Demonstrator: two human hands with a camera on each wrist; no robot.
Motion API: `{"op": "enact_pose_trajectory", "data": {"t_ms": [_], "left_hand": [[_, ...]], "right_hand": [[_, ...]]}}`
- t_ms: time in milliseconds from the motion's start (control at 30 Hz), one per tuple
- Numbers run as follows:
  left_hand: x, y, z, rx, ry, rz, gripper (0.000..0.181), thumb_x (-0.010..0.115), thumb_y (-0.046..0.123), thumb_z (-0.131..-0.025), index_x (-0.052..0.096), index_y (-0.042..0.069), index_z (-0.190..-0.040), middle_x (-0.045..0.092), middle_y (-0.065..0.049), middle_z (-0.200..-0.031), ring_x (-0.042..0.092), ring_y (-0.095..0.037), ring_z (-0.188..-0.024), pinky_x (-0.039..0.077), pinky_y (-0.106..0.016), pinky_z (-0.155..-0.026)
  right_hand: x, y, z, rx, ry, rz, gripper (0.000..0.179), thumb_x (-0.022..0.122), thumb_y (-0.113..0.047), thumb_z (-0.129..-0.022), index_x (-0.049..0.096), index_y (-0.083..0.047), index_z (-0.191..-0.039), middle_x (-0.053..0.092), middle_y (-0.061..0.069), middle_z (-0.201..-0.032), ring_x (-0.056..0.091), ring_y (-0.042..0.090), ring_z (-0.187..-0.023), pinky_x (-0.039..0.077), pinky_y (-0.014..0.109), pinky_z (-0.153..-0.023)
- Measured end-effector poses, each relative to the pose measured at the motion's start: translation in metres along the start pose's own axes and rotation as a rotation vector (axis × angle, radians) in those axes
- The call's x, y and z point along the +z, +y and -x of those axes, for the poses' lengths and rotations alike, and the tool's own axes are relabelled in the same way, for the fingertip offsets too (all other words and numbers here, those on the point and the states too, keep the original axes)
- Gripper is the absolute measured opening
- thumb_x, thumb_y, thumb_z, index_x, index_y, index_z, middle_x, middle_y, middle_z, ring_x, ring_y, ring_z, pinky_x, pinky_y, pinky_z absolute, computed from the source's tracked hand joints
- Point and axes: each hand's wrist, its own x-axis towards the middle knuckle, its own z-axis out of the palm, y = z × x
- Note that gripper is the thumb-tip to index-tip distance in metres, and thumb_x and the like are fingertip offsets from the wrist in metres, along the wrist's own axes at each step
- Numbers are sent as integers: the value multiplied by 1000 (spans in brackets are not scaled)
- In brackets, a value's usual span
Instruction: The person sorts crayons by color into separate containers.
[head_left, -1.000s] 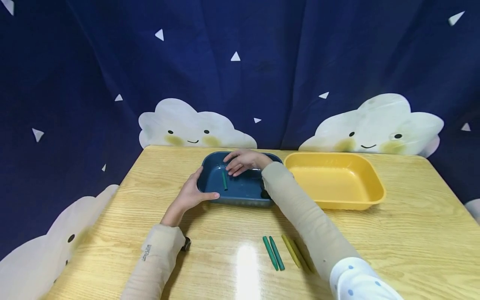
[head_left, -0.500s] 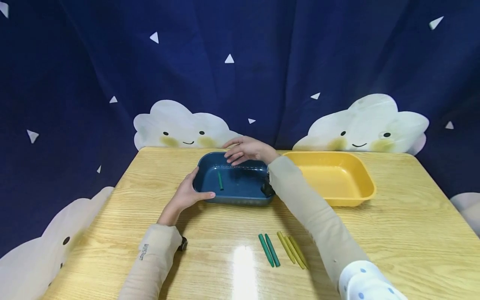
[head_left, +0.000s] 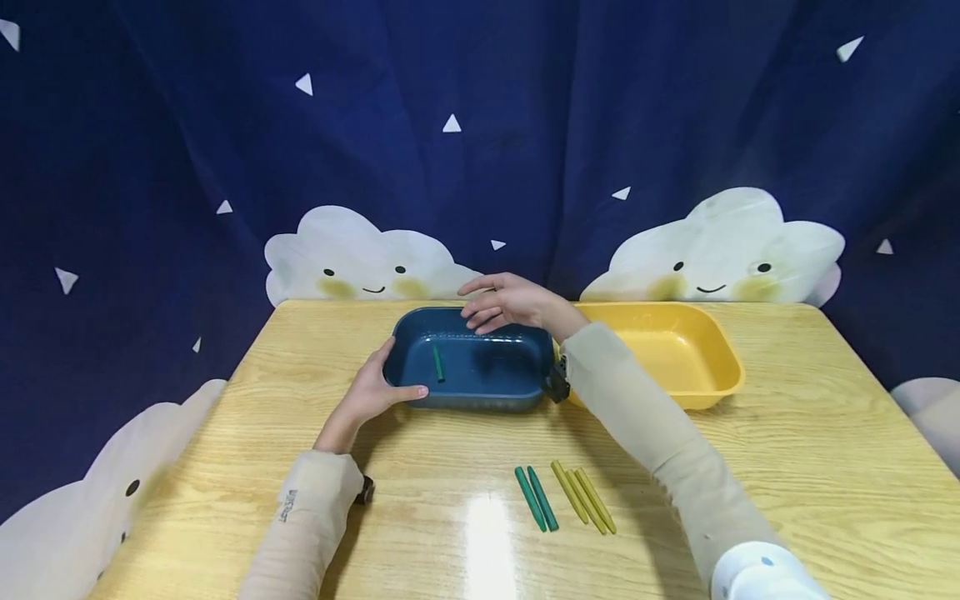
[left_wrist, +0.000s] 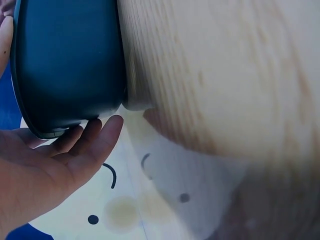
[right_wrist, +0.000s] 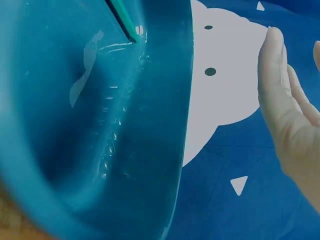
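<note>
In the head view, my left hand (head_left: 371,387) holds the left end of a dark blue plastic basin (head_left: 480,402), thumb along the front rim and fingers round the side. The left wrist view has those fingers (left_wrist: 85,155) against the outer wall. One green crayon (head_left: 438,364) lies inside the basin near its left end. Over the back right of the basin hovers my right hand (head_left: 513,302), fingers loosely extended and holding nothing. Nearer to me on the table lie two green crayons (head_left: 531,498) side by side, with three yellow crayons (head_left: 588,500) to their right.
A yellow plastic basin (head_left: 731,385) stands right beside the blue one, partly hidden by my right forearm. The wooden table (head_left: 817,433) ends at a dark blue curtain (head_left: 517,125) printed with clouds and triangles.
My right hand has risen out of the blue basin and drifted right. The head view has shifted slightly. My left hand keeps its place at the basin, and the green crayon still lies inside.
</note>
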Motion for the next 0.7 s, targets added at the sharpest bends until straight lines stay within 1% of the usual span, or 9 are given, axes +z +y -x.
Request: {"op": "enact_pose_trajectory", "data": {"t_ms": [33,133,200,233,300,433,467,533,700], "left_hand": [[0,-1,0,-2,-1,1,102,77,25,-73,8,1,-146,12,-23,-148,15,-38,-134,19,-51,-105],[1,-1,0,-6,1,8,103,77,25,-73,8,2,-146,11,-23,-148,15,-38,-134,19,-51,-106],[1,-1,0,-3,2,8,103,77,25,-73,8,2,-146,11,-23,-148,14,-38,-134,19,-51,-105],[1,-2,0,-1,3,6,103,77,24,-73,8,2,-146,11,-23,-148,14,-38,-134,19,-51,-105],[1,-1,0,6,5,3,103,77,24,-73,8,1,-146,12,-23,-148,14,-38,-134,19,-51,-106],[0,-2,2,7,7,-2,103,78,25,-73,9,2,-146,12,-22,-148,13,-38,-134,19,-51,-105],[1,-2,2,5,7,-1,103,78,25,-73,9,2,-146,11,-22,-148,13,-38,-134,20,-51,-105],[1,-2,2,1,5,2,104,78,26,-72,8,3,-146,11,-22,-149,13,-37,-135,19,-51,-105],[1,-2,2,4,-1,1,103,77,26,-73,8,3,-146,10,-22,-149,12,-38,-135,19,-52,-105]], "right_hand": [[0,0,3,-9,-10,1,45,52,-3,-91,38,4,-133,62,19,-102,64,22,-79,51,40,-78],[2,2,14,-35,-35,10,44,51,-2,-91,37,6,-133,62,17,-100,64,21,-78,52,40,-77],[2,3,21,-46,-43,13,44,51,-3,-92,37,6,-132,64,14,-97,64,22,-79,52,40,-77],[2,4,24,-51,-43,13,44,50,-3,-92,37,6,-132,63,18,-99,64,22,-79,52,40,-77],[1,6,29,-60,-42,21,43,51,-4,-92,37,7,-132,64,15,-98,64,22,-80,51,40,-78],[1,9,42,-90,-52,38,43,51,-4,-92,38,7,-131,61,22,-104,64,21,-81,51,41,-79],[1,10,46,-99,-59,41,44,51,-4,-92,37,8,-131,62,19,-101,64,21,-81,51,41,-79],[2,11,53,-112,-69,41,43,50,-4,-91,37,9,-131,62,19,-101,64,21,-81,51,42,-79],[1,14,68,-124,-80,28,44,50,-3,-90,36,10,-130,65,9,-94,64,21,-81,51,41,-79]]}}
